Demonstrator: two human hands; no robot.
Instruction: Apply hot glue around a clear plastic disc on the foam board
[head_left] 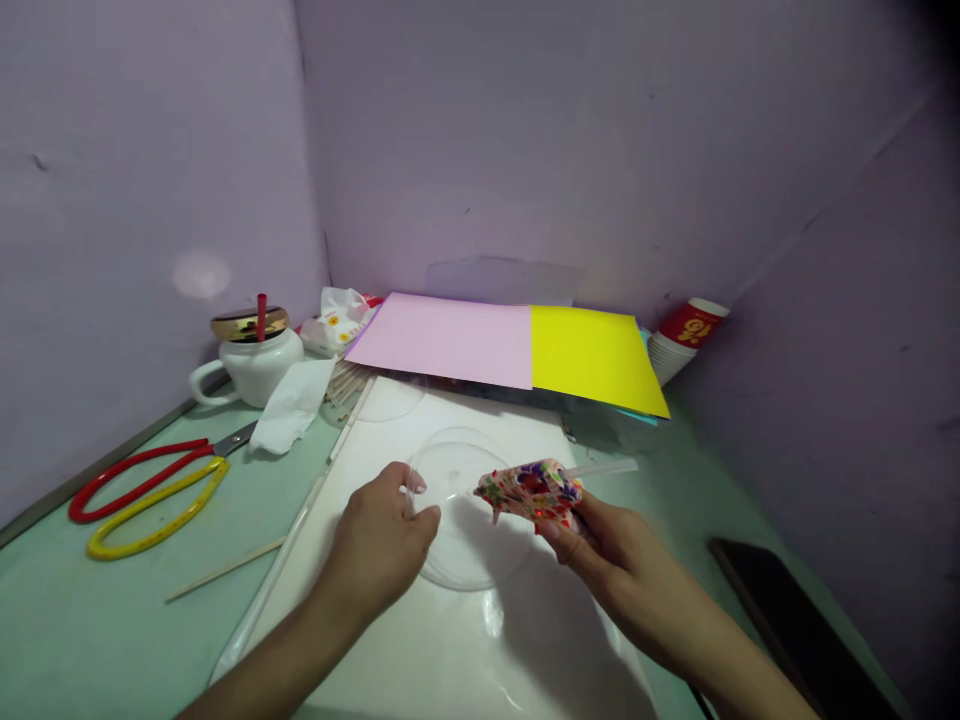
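My right hand point(611, 550) is wrapped round a glue gun point(525, 490) with a bright multicoloured pattern. Its nozzle points left, and a whitish glue stick point(604, 468) juts out of its back end. On the left, my left hand point(382, 535) pinches the near-left rim of a round clear plastic lid point(480, 560) between thumb and fingers. The glue gun's tip hangs over this lid, a short way from my left fingertips. Being see-through, the lid may be one piece or two overlapping; I cannot tell. Beneath it lies a white board point(360, 670).
Red-and-yellow-handled scissors point(161, 490), a wooden stick point(225, 570), a tissue point(296, 405) and a white mug point(259, 370) are on the left. Pink card point(450, 340) and yellow card point(592, 355) lie behind. Paper cups point(686, 335) stand back right; a dark phone point(795, 620) lies nearer.
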